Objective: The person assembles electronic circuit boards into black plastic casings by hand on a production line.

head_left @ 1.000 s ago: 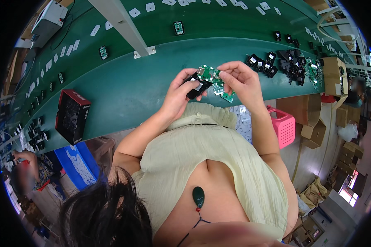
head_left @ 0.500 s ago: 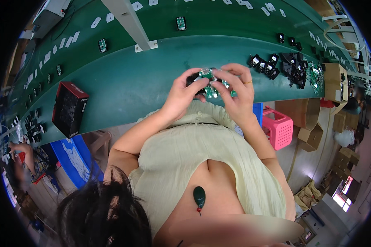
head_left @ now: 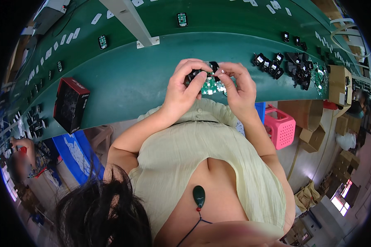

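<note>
Over the near edge of the green bench, both my hands meet in front of my waist. My left hand (head_left: 185, 82) is closed round a black plastic casing (head_left: 214, 66), which its fingers partly cover. My right hand (head_left: 239, 84) has its thumb and forefinger pressed together at the casing's right side; what they pinch is too small to make out. Several small green circuit boards (head_left: 209, 87) show below and between my hands, partly hidden by the fingers.
Black casings (head_left: 269, 66) and a heap of black parts (head_left: 297, 70) sit right, beside bagged green boards (head_left: 319, 78) and a cardboard box (head_left: 339, 84). An open black-and-red box (head_left: 71, 105) stands left. A metal post (head_left: 130, 20) rises behind. A pink stool (head_left: 280, 127) is below right.
My right fingers have drawn together into a pinch beside the casing. More of the green boards shows below my hands. The view has shifted slightly.
</note>
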{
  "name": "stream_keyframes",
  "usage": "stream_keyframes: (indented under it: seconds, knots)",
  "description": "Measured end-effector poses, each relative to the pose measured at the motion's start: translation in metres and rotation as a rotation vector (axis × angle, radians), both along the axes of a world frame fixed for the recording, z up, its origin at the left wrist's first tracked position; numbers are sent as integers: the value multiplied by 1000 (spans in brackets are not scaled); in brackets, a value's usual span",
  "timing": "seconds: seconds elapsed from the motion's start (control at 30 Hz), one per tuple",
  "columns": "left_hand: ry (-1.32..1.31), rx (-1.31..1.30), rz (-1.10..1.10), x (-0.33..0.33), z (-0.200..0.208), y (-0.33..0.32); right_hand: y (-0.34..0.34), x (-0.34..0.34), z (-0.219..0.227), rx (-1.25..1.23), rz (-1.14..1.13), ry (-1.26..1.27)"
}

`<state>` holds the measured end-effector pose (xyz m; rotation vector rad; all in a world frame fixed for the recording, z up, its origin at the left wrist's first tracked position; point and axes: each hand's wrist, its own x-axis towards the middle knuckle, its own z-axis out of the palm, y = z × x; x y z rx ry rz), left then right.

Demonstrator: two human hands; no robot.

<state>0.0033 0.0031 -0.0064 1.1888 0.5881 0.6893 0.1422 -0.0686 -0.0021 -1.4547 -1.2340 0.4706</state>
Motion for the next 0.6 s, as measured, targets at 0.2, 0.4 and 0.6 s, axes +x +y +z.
stream_keyframes:
  seconds: [0.2,0.4,0.6]
  knots:
    - [133,290,152,6,3,-3,3,5,12,136,24,-448]
    - [143,554,159,7,0,-1,4,10,36,-77,258,-652]
    - [247,724,172,6,2,3,5,9,32,-123,301,-698]
